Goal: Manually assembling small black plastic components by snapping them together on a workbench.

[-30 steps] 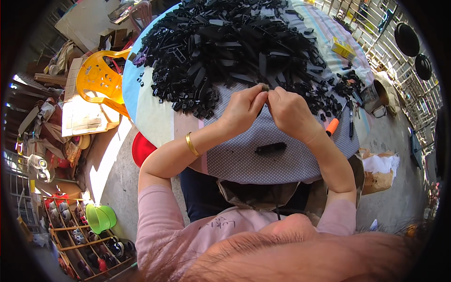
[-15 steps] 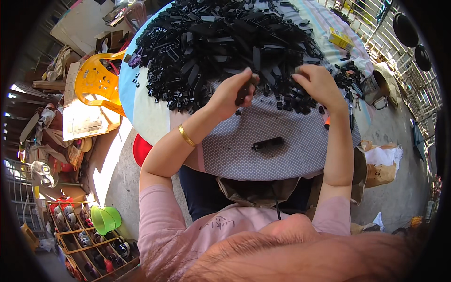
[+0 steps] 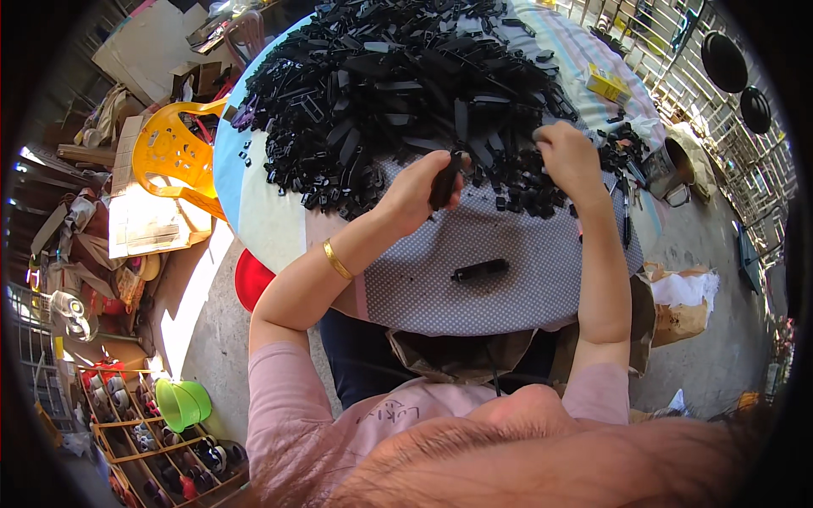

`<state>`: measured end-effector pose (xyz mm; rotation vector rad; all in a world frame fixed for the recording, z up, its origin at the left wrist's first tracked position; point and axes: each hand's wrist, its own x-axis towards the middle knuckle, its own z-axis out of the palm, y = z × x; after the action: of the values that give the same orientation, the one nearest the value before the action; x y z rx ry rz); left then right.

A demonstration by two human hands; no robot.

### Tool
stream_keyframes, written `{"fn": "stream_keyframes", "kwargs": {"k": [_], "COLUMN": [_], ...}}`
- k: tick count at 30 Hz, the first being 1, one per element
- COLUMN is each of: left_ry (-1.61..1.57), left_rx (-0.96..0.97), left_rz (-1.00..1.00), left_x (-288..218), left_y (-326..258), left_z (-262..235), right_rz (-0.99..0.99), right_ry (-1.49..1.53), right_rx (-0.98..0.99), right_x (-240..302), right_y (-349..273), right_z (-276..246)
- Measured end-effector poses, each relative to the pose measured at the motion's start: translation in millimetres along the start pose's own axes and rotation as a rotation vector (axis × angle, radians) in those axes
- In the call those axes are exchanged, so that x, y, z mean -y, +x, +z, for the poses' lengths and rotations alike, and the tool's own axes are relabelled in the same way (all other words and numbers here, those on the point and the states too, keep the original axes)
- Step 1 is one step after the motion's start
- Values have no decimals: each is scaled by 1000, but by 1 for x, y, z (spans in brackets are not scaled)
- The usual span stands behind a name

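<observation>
My left hand (image 3: 412, 196), with a gold bangle on its wrist, grips a dark, long black plastic piece (image 3: 445, 181) that stands nearly upright at the near edge of the heap. My right hand (image 3: 569, 158) is over the heap's right side, its thumb and fingers pinched together; whatever they hold is too small to make out. Between and beyond both hands spreads a large heap of black plastic parts (image 3: 398, 93), long flat ones mixed with small clips. Nearer me, a single long black piece (image 3: 480, 271) lies by itself on the dotted cloth (image 3: 406, 296).
A yellow box (image 3: 608, 85) sits on the round table's far right, with a metal mug (image 3: 669, 169) at its right edge. To the left are an orange plastic chair (image 3: 174, 152), a red stool (image 3: 252, 279) and a green bucket (image 3: 182, 404) by a shoe rack (image 3: 152, 444).
The black piece in my left hand has turned more upright and shows more of its length. My right hand stays pinched and has shifted slightly over the heap's right side.
</observation>
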<state>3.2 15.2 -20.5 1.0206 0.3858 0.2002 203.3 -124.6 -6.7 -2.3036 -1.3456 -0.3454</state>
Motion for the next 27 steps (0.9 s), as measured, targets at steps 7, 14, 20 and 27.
{"fn": "stream_keyframes", "kwargs": {"k": [7,14,20,27], "left_ry": [56,-66,-88,-40], "left_rx": [-19,-11,96,-12], "left_rz": [-26,-32,24,100], "left_x": [0,-5,0,0], "left_y": [-3,-4,3,1], "left_z": [4,6,-8,-2], "right_rz": [88,67,-53,-64], "right_ry": [-19,-135,154,1064], "right_rx": [226,242,-66,160], "right_x": [-11,-3,22,75], "right_y": [7,6,4,-23], "right_z": [-3,12,0,-1]}}
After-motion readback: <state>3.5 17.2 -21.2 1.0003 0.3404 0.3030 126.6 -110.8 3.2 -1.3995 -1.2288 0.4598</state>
